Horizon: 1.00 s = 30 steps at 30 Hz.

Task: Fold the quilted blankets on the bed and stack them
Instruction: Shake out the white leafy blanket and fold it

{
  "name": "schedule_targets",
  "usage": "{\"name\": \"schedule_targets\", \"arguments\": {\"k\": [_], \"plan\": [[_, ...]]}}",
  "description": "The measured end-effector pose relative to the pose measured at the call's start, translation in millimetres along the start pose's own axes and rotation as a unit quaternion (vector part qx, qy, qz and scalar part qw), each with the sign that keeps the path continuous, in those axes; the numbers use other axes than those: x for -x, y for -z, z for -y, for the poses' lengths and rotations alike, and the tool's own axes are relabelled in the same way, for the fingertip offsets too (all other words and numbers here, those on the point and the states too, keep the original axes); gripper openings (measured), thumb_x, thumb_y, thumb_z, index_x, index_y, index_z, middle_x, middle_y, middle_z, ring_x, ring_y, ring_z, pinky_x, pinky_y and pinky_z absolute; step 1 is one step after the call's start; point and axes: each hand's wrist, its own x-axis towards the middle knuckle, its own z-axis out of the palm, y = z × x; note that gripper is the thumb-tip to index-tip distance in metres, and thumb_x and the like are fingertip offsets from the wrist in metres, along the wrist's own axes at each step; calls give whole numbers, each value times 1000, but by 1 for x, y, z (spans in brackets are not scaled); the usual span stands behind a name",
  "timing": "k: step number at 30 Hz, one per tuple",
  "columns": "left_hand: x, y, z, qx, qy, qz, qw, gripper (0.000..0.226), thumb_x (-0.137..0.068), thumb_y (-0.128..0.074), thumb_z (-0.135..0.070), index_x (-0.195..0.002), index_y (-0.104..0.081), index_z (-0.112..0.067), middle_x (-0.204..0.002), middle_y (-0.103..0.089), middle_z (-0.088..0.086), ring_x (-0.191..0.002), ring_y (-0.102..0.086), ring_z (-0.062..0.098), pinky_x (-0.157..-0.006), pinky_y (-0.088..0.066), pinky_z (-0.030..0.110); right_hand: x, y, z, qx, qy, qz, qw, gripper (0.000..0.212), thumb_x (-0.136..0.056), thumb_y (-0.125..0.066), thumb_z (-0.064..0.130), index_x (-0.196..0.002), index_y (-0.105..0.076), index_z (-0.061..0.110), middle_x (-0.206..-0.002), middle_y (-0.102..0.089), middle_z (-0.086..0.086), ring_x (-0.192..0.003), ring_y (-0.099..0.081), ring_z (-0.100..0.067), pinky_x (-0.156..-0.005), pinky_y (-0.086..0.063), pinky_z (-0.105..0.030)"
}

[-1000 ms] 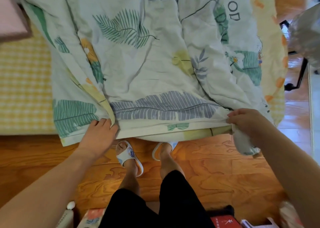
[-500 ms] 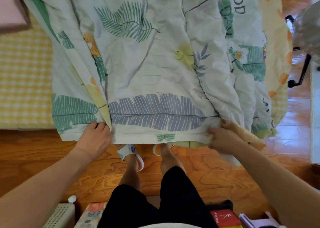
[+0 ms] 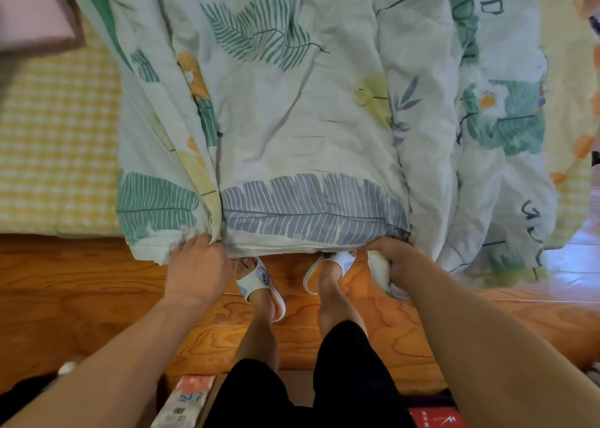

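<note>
Orange-brown wooden floor [image 3: 81, 284] with a swirling grain runs under the near edge of the bed [image 3: 55, 155], whose cover is a soft yellow-and-white check. At far left a pink folded blanket [image 3: 29, 15] with a brownish border lies on that cover, well apart from the hands. On the floor near the person, low in the picture, sit a printed packet [image 3: 185, 401] with an orange flower and, further right, a red box [image 3: 435, 419] partly hidden by the right forearm.

Spread over the bed and hanging past its edge is the quilted blanket [image 3: 292, 119], pale mint cotton, crumpled and puffy, printed with green fern fronds, a grey striped leaf, yellow and orange flowers and dark lettering. Its left and right sides are folded in towards the middle in long ridges.

The left hand [image 3: 198, 265] holds the hem at the foot of the left ridge; its grip is narrow, with fingers curled under the cloth so the fingertips are hidden. Between the hands two feet in white slippers [image 3: 259, 281] stand just under the hem. The right hand [image 3: 393, 262] holds the hem at the grey leaf's right end, its grip closed tight round a bunched white wad of fabric. Beyond it the blanket's right side droops over a yellow quilt [image 3: 571, 109] with orange flowers.
</note>
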Motion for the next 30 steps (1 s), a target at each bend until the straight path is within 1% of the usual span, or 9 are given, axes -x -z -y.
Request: {"name": "schedule_targets", "arguments": {"k": [5,8,11,15,20,23,25,28,30], "plan": [[2,6,-4,71,12,-18,997,31,-98,-48,-28,-112,-72,-16,-113,-65,10,-108,-62,32,-95,-48,46,8,-13,-3,-87,-15,-9,996,19,-85,-64,10,-100,-69,0,-85,-68,-18,-76,-64,-33,-91,-52,-43],[9,14,-11,59,-58,-68,994,35,-96,-52,-37,-117,-69,-15,-104,-66,12,-101,-60,31,-86,-50,44,26,2,-8,-56,-32,18,998,43,-83,-76,19,-120,-67,-1,-95,-71,-18,-76,-66,-31,-89,-55,-44],[21,20,-19,40,-135,-163,976,56,-89,-61,-59,-117,-66,-12,-92,-62,12,-92,-57,32,-80,-47,45,74,13,-2,35,-28,3,999,81,-50,-98,23,-119,-60,3,-105,-72,-15,-88,-70,-31,-90,-57,-47],[26,22,-24,-13,-179,-148,973,93,-79,-48,-85,-130,-58,-7,-95,-59,15,-95,-53,35,-86,-43,47,127,32,24,13,119,-119,986,60,-59,-94,32,-107,-66,8,-96,-72,-15,-85,-71,-34,-78,-61,-46],[14,25,-53,-19,-155,-120,980,86,-79,-64,-74,-131,-58,-5,-100,-58,16,-98,-53,36,-89,-39,48,145,30,45,-132,178,-139,965,39,-72,-86,28,-98,-71,3,-82,-71,-18,-68,-69,-31,-65,-60,-44],[3,25,-67,33,-122,-153,980,43,-85,-72,-43,-109,-64,-7,-95,-57,15,-94,-53,35,-86,-40,49,151,26,40,-43,274,-198,940,20,-86,-76,22,-103,-68,16,-89,-62,-2,-78,-62,-20,-62,-49,-30],[-6,24,-64,52,-116,-165,978,21,-86,-67,-29,-96,-67,-10,-92,-58,12,-92,-53,35,-84,-40,48,148,32,37,15,284,-163,945,12,-91,-71,20,-102,-74,23,-97,-66,2,-82,-62,-17,-66,-48,-27],[-13,23,-37,18,-188,-166,968,25,-85,-52,-28,-90,-69,-12,-92,-59,9,-93,-53,32,-83,-41,46,141,48,36,162,285,-108,939,18,-91,-68,16,-98,-76,30,-86,-69,1,-69,-60,-16,-64,-48,-28],[-9,23,-12,-37,-279,-155,947,29,-85,-49,-32,-88,-70,-12,-89,-60,10,-90,-54,32,-80,-42,46,135,52,34,323,306,-86,891,24,-87,-66,13,-97,-74,33,-79,-68,8,-69,-60,-10,-65,-48,-28]]}}
